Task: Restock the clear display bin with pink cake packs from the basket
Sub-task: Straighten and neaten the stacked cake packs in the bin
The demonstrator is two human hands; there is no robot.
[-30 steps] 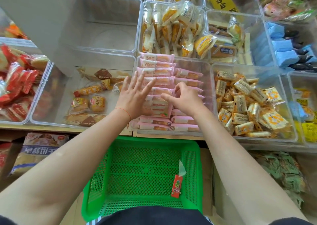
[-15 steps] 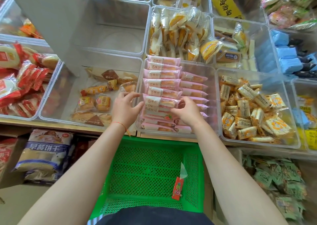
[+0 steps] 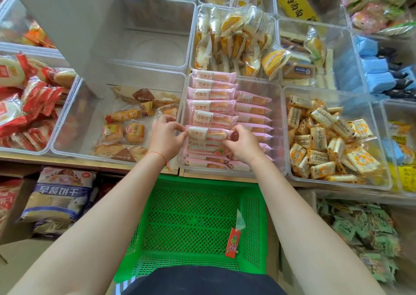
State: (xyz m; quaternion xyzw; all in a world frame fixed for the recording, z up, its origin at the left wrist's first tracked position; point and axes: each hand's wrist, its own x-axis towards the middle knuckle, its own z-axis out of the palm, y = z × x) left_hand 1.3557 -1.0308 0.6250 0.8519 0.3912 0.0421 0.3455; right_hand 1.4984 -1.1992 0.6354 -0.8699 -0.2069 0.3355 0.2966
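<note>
1. Clearly, the restocking was almost finished: the bin (image 3: 275,123) held two rows of pink packs (image 3: 212,92), from its far wall to its near wall.
2. Left hand (image 3: 165,137) and right hand (image 3: 242,145) each pinched one end of a pack (image 3: 208,135) near the front of the left row, fingers closed on it.
3. The basket (image 3: 195,222) held no pink pack, only a small red wrapper (image 3: 233,241).
4. What remained, I judged, was to seat this pack.

Two hands, the left hand (image 3: 165,135) and the right hand (image 3: 242,145), are showing over one green basket (image 3: 198,225). One red wrapper (image 3: 233,241) is lying in the basket. Beyond the basket, pink cake packs (image 3: 212,105) are standing in two columns inside one clear display bin (image 3: 275,128); the exact pack count is not determinable.
</note>
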